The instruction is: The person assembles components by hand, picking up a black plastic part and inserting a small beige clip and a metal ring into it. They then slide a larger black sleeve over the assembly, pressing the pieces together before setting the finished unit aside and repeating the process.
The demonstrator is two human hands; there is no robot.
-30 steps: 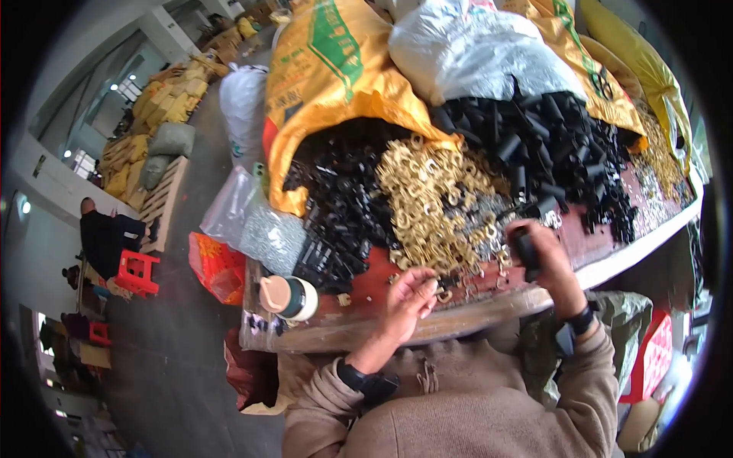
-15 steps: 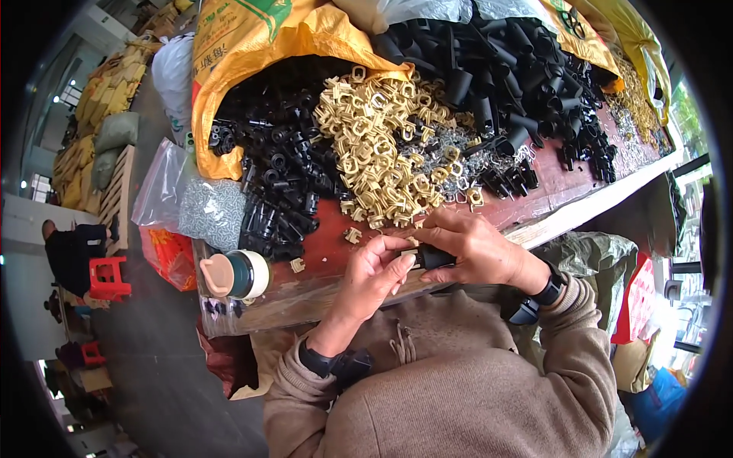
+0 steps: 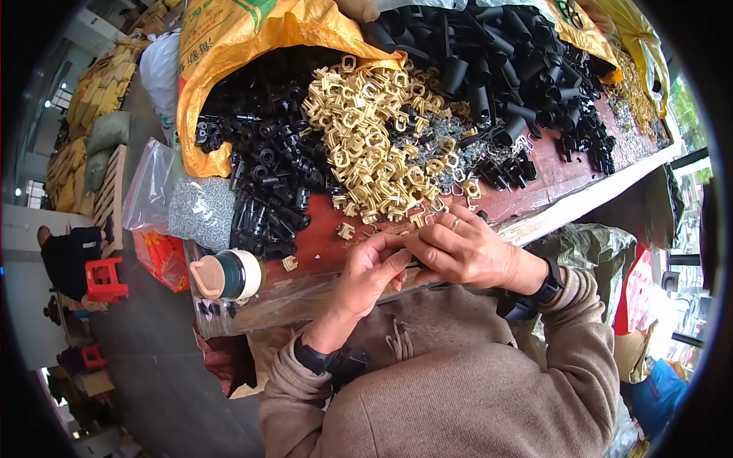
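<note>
Over the table's near edge, my two hands meet with fingers bent inward. My right hand [image 3: 466,248], wearing a ring, is closed over a black plastic part, almost wholly covered. A dark tip [image 3: 482,216] shows beyond its fingers. My left hand [image 3: 372,276] pinches at the other end of the part, thumb and forefinger against the right fingertips. Just beyond them lies a heap of beige plastic clips [image 3: 374,137], with a single clip [image 3: 346,230] apart from it. Small metal pieces [image 3: 450,145] are scattered right of the heap.
Black fittings [image 3: 267,168] spill from a yellow woven sack [image 3: 195,91] at left. Black tubes [image 3: 489,69] are piled at the back right. A lidded cup [image 3: 240,275] and a clear bag of small metal pieces [image 3: 202,210] stand near the left corner. A red stool [image 3: 107,280] is on the floor.
The right hand has turned over the black part, covering the cylinder and beige clip that showed between the hands before. The view has shifted slightly.
</note>
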